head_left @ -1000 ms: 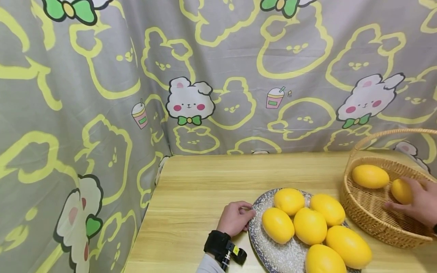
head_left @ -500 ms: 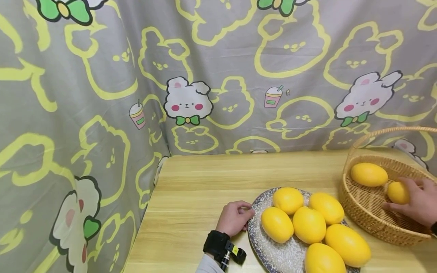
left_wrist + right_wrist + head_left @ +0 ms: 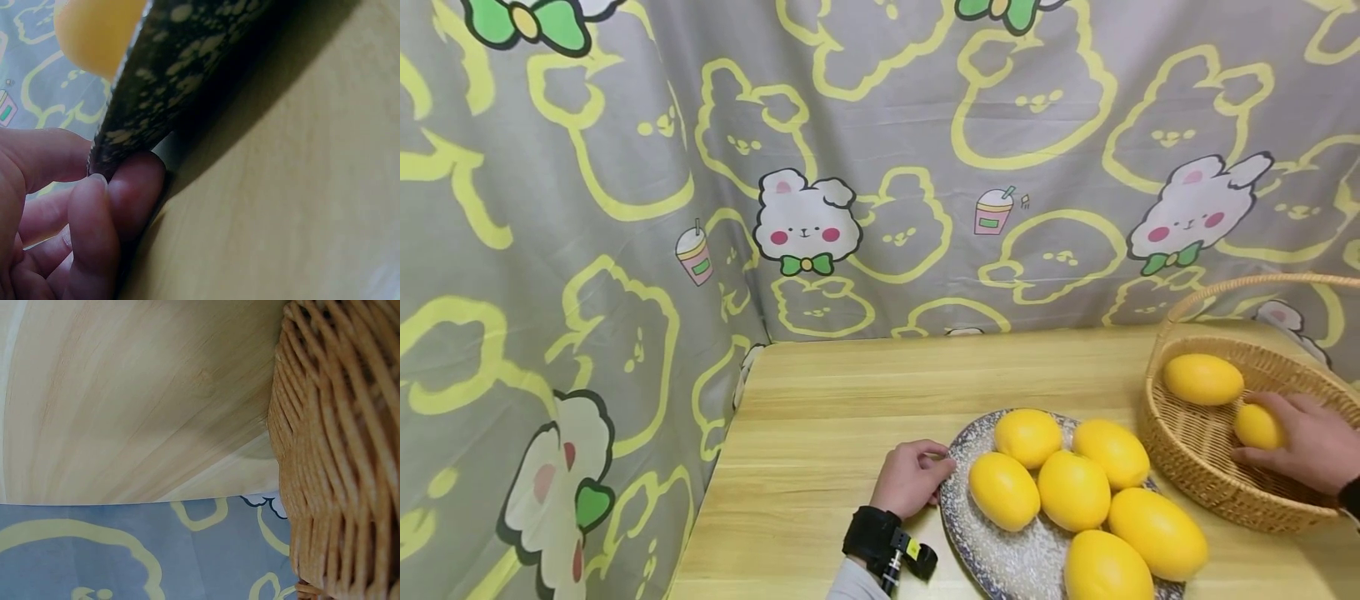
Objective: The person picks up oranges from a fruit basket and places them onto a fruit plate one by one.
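Observation:
My left hand (image 3: pixel 910 479) pinches the left rim of a speckled grey plate (image 3: pixel 1026 560). In the left wrist view, the thumb and fingers meet at the edge of the plate (image 3: pixel 181 69), its underside tilted up to the camera. Several smooth yellow oval fruits (image 3: pixel 1073 490) lie on the plate. At the right, my right hand (image 3: pixel 1311 442) reaches into a wicker basket (image 3: pixel 1198 479) and grips a yellow oval fruit (image 3: pixel 1257 427), its far side covered by the fingers. Another yellow fruit (image 3: pixel 1203 379) lies behind it in the basket. The right wrist view lacks the hand.
The basket's arched handle (image 3: pixel 1247 283) rises over its back. Both plate and basket stand on a light wooden table (image 3: pixel 820 433). A grey curtain (image 3: pixel 880 308) with cartoon bears hangs behind and to the left. In the right wrist view, the basket's woven wall (image 3: pixel 337 456) fills the right side.
The right hand and its fruit have shifted slightly left and nearer within the basket. The left hand stays at the plate rim. The whole head view has drifted a little.

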The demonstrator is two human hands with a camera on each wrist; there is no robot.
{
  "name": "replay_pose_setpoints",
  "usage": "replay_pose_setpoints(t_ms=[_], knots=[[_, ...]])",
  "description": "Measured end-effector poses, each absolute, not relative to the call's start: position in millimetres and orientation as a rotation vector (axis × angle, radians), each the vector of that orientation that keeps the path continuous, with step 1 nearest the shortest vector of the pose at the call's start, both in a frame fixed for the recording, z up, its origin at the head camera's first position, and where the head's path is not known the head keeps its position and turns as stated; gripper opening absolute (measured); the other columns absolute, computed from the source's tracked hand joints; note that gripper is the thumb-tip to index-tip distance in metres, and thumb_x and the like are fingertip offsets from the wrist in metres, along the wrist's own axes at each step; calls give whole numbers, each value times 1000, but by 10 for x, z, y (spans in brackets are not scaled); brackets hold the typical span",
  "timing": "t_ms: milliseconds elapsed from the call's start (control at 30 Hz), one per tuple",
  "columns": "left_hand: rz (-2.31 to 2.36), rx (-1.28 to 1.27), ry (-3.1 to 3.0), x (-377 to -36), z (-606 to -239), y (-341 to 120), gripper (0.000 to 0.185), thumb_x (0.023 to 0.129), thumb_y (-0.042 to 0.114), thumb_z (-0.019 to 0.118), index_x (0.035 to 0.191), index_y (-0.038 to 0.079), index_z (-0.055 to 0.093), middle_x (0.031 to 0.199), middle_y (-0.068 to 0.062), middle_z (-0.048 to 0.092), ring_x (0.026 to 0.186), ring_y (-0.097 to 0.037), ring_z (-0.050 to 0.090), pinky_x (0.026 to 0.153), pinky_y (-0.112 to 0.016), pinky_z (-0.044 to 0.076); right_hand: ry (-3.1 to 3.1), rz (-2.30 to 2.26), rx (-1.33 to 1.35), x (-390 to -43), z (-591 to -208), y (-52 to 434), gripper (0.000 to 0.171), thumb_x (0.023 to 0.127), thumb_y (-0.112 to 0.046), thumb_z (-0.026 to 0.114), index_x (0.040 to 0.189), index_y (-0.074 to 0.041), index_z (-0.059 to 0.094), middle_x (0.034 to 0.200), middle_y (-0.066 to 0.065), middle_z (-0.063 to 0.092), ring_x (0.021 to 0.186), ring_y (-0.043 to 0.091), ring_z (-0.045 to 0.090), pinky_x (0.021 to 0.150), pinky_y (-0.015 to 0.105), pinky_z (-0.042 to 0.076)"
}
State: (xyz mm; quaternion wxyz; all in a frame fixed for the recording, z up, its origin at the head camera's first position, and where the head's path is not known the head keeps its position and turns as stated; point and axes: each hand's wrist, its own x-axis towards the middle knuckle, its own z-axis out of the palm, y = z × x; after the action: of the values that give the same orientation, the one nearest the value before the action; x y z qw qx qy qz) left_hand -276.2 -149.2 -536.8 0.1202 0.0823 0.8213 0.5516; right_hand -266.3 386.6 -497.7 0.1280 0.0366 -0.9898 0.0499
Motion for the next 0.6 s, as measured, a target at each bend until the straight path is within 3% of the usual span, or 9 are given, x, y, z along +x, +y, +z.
replay_pose_setpoints(t_ms=[100, 300, 600], knots=[[1610, 235, 2403, -2756, -5361, -1490, 32, 96, 29, 71, 121, 9, 74, 76, 4, 74, 47, -6, 58, 46, -24, 50, -2922, 144, 94, -2660, -4950, 3851, 89, 64, -48, 95, 121, 7, 54, 101, 44, 55, 69, 38, 58, 52, 33, 39], [1608, 220, 2412, -2749, -5356, -1483, 31, 96, 29, 72, 119, 9, 75, 78, 3, 76, 48, -6, 59, 47, -24, 53, -3033, 152, 92, -2648, -4893, 3818, 82, 73, -50, 90, 124, 3, 54, 112, 47, 56, 81, 50, 63, 55, 44, 47], [1613, 229, 2413, -2758, -5361, -1481, 32, 96, 29, 73, 121, 9, 75, 73, 4, 73, 46, -6, 57, 45, -23, 49, -3027, 168, 203, -2640, -4889, 3759, 74, 71, -51, 91, 121, -6, 59, 113, 40, 66, 88, 53, 67, 60, 53, 52]])
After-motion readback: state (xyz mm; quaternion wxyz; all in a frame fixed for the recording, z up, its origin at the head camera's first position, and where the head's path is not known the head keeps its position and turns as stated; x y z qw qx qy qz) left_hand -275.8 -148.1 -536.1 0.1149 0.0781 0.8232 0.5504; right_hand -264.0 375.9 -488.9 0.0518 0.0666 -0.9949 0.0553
